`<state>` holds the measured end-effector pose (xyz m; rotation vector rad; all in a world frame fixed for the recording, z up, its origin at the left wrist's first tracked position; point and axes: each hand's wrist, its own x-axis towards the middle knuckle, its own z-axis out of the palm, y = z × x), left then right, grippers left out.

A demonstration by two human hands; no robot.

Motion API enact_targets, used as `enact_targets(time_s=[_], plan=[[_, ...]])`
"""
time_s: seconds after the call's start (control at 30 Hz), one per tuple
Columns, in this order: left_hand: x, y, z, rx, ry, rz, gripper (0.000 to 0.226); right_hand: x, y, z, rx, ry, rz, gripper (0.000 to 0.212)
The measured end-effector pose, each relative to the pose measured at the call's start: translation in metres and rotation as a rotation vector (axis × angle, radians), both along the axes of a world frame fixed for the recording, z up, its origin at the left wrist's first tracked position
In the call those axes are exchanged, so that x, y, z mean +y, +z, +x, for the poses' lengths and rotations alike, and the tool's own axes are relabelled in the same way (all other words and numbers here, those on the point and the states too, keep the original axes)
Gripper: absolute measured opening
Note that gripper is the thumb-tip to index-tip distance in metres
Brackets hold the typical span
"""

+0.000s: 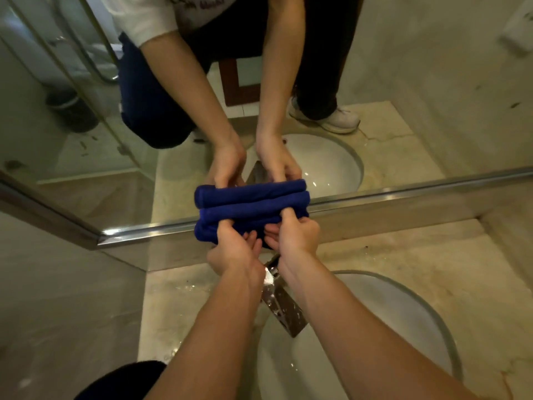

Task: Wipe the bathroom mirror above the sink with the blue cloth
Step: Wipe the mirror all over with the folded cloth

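A folded blue cloth (230,223) is held against the bottom edge of the mirror (403,82), just above its chrome trim. My left hand (235,249) grips the cloth's lower left part with fingers curled over it. My right hand (294,233) grips the lower right part, its fingers hooked over the fold. The two hands are close together, nearly touching. The mirror shows the cloth and both hands reflected directly above.
Below my arms lies a white oval sink (375,327) set in a wet marble counter (418,255). A chrome faucet (281,304) juts out between my forearms. A tiled wall (57,313) stands at the left. A glass shower screen appears in the reflection.
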<state>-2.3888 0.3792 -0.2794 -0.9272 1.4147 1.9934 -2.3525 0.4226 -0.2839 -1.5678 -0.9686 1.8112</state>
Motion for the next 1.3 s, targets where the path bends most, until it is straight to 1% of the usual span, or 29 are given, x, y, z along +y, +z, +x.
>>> enact_targets(time_s=[0.03, 0.13, 0.27, 0.37, 0.43, 0.5, 0.57, 0.6, 0.67, 0.73, 0.87, 0.93, 1.0, 1.03, 1.1, 1.17, 1.23, 1.3], plan=[[-0.006, -0.001, -0.007, 0.001, 0.019, 0.003, 0.017, -0.008, 0.001, -0.007, -0.017, 0.009, 0.006, 0.014], [-0.013, -0.003, -0.016, 0.008, 0.038, 0.018, 0.03, -0.016, 0.006, -0.016, -0.067, 0.04, -0.007, 0.015], [-0.006, -0.001, -0.015, -0.025, 0.079, 0.058, 0.033, -0.011, 0.023, -0.014, -0.105, 0.083, -0.085, 0.02], [-0.003, -0.006, -0.014, -0.007, 0.106, 0.047, 0.038, -0.016, 0.019, -0.016, -0.139, 0.053, -0.048, 0.02], [0.0, -0.009, -0.012, 0.022, 0.109, 0.051, 0.04, -0.018, 0.011, -0.019, -0.162, 0.022, 0.008, 0.026], [0.003, -0.01, -0.009, 0.055, 0.137, 0.068, 0.04, -0.014, 0.002, -0.019, -0.15, 0.015, 0.011, 0.029], [0.009, -0.011, -0.004, 0.087, 0.164, 0.075, 0.038, -0.006, 0.0, -0.015, -0.113, 0.042, -0.025, 0.025], [0.013, -0.011, 0.0, 0.099, 0.16, 0.05, 0.038, -0.001, -0.001, -0.012, -0.11, 0.048, -0.03, 0.026], [0.023, -0.013, 0.01, 0.124, 0.143, 0.03, 0.041, 0.01, -0.006, -0.004, -0.144, 0.065, -0.008, 0.035], [0.037, -0.014, 0.023, 0.139, 0.112, 0.05, 0.042, 0.026, -0.015, 0.006, -0.184, 0.092, 0.006, 0.043], [0.075, -0.011, 0.052, 0.121, 0.099, 0.044, 0.038, 0.072, -0.036, 0.03, -0.207, 0.122, 0.011, 0.063], [0.097, -0.011, 0.067, 0.104, 0.1, 0.038, 0.033, 0.098, -0.046, 0.043, -0.216, 0.13, 0.005, 0.066], [0.12, -0.009, 0.084, 0.079, 0.097, 0.037, 0.021, 0.123, -0.045, 0.06, -0.216, 0.12, -0.008, 0.062], [0.131, -0.007, 0.094, 0.064, 0.087, 0.047, 0.015, 0.133, -0.036, 0.07, -0.208, 0.113, -0.018, 0.056], [0.152, -0.004, 0.112, 0.051, 0.072, 0.05, 0.012, 0.15, -0.006, 0.095, -0.183, 0.112, -0.053, 0.044], [0.172, -0.002, 0.128, 0.031, 0.053, 0.029, 0.008, 0.168, 0.016, 0.119, -0.172, 0.127, -0.102, 0.028], [0.189, -0.001, 0.142, 0.009, -0.008, 0.002, 0.015, 0.188, 0.025, 0.141, -0.198, 0.146, -0.12, 0.02], [0.203, -0.001, 0.154, 0.013, -0.102, -0.049, 0.019, 0.208, 0.028, 0.157, -0.214, 0.154, -0.137, 0.02]])
